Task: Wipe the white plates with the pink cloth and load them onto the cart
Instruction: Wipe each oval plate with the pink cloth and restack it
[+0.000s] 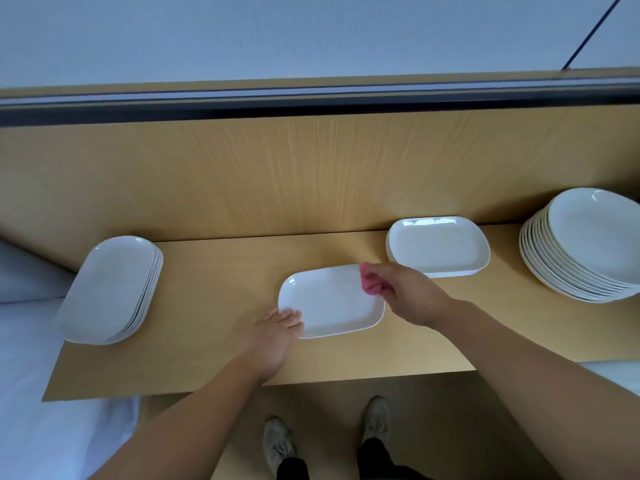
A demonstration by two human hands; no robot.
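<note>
1. A smooth, light wooden counter (214, 362) spans mid-frame, carrying an oblong stack (110, 289) at left, a rectangular stack (438, 245) right of centre and a round stack (588, 244) at far right.
2. A glossy white plate (329, 303) with rounded corners lies flat at centre.
3. The right hand (412, 296), reaching in from the lower right, clutches the bunched pink cloth (372, 284) at the plate's upper-right rim.
4. The left hand (273, 337) lays straight fingers on the plate's lower-left corner.

A: Where's the single white plate (332, 301) lying?
B: Flat, centre; the pink cloth (372, 285) is sitting bunched at its 2 o'clock corner.
A: Others?
B: They're sitting piled: oval stack (114, 289) at 9, rectangular stack (438, 245) at 2, round stack (588, 244) at 3.
</note>
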